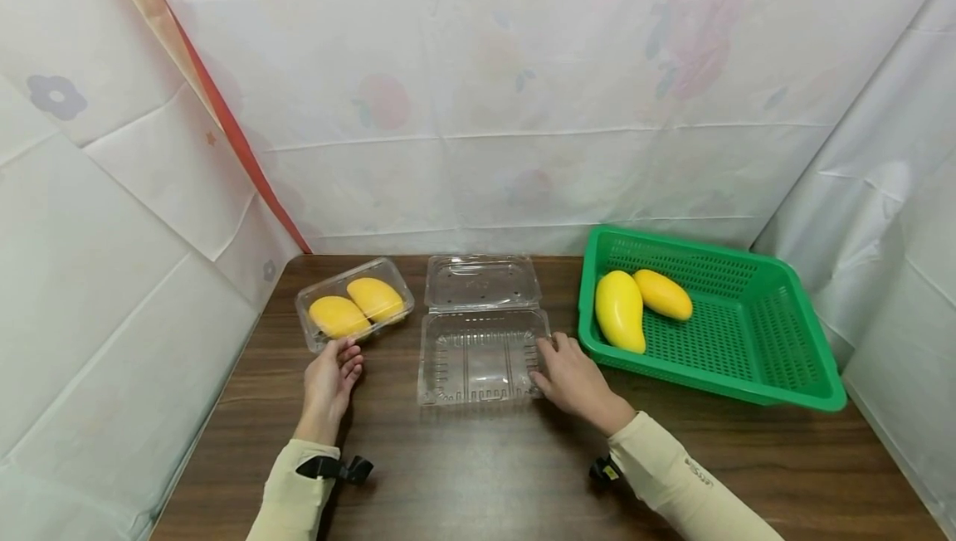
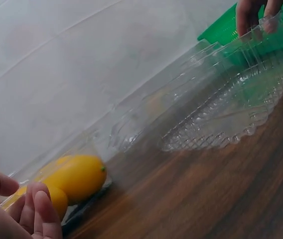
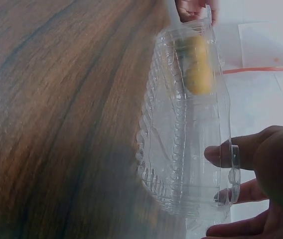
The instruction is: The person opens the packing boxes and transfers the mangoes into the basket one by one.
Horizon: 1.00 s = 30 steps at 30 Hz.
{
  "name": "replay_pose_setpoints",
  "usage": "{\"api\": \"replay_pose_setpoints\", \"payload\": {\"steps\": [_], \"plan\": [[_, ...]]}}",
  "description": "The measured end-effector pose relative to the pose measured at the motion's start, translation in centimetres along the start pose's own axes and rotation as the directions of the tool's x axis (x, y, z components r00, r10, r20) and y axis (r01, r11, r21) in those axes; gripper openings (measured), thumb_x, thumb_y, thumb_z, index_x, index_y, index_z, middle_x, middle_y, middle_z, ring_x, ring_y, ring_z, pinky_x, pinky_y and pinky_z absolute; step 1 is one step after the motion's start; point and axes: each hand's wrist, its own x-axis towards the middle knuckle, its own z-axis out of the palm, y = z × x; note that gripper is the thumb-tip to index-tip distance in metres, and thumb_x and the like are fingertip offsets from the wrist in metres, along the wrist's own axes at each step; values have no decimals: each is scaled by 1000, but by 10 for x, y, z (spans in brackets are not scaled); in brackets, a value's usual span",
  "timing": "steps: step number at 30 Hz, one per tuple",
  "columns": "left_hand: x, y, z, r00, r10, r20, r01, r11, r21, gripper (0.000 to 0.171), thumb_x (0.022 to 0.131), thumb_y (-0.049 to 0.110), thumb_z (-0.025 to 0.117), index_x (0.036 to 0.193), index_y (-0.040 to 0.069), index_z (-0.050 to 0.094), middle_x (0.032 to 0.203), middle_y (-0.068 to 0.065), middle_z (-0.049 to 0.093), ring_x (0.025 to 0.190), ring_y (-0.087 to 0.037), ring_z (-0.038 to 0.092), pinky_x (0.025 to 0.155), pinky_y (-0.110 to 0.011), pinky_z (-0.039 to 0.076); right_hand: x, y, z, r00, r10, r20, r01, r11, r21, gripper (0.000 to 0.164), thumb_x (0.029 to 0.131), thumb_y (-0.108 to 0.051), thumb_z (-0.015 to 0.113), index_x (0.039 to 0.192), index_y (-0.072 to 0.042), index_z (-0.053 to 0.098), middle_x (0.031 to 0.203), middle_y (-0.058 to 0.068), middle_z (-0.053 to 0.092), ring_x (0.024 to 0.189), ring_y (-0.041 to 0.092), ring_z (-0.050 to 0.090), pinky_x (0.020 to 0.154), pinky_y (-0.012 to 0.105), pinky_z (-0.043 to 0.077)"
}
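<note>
A clear plastic clamshell box (image 1: 484, 358) lies on the table with its lid (image 1: 482, 282) folded back. My right hand (image 1: 575, 379) holds its right side, fingers curled over the rim; through the clear wall the right wrist view shows the thumb (image 3: 216, 155). To the left, a second clear box (image 1: 403, 296) is closed over two yellow mangoes (image 1: 339, 317). Beside its near edge is my left hand (image 1: 331, 375), palm turned inward and fingers loosely bent; whether the fingertips touch the box cannot be told.
At the right stands a green perforated basket (image 1: 810, 333) with a large yellow mango (image 1: 620, 311) and a smaller orange-yellow mango (image 1: 663, 294) in its left part. Pale patterned sheeting (image 1: 478, 93) rises behind the brown wooden table (image 1: 478, 475) and along both sides.
</note>
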Motion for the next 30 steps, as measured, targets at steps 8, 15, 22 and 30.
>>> {"api": "replay_pose_setpoints", "payload": {"steps": [8,15,22,30], "plan": [[-18,-1,-9,998,-48,36,47,998,44,34,99,19,48,72,18,69,67,7,63,61,-6,59,61,-16,50,-1,-3,1,999,-29,-39,28,1000,-8,50,87,-35,73,120,0,60,126,28,52,115,41,52,94,51,50],[-32,-9,-9,996,-52,77,46,996,73,36,100,18,47,72,20,70,68,8,63,64,-5,58,62,-16,49,-1,-6,0,992,-64,-111,60,997,-38,47,85,-31,75,119,-2,61,129,27,52,117,42,51,88,52,52],[-42,-23,-4,995,-37,89,29,995,92,33,100,19,48,76,21,70,70,8,63,65,-5,58,62,-17,49,-3,-15,-3,973,-150,-178,146,989,-35,40,85,-28,76,113,-4,63,124,24,56,115,41,54,90,51,51],[-57,-36,1,995,-22,96,10,992,127,31,99,18,50,76,20,71,70,9,64,65,-5,58,62,-18,49,7,-27,-3,961,-217,-171,216,976,-22,40,85,-27,75,115,-4,65,121,21,60,113,37,56,91,51,52]]}}
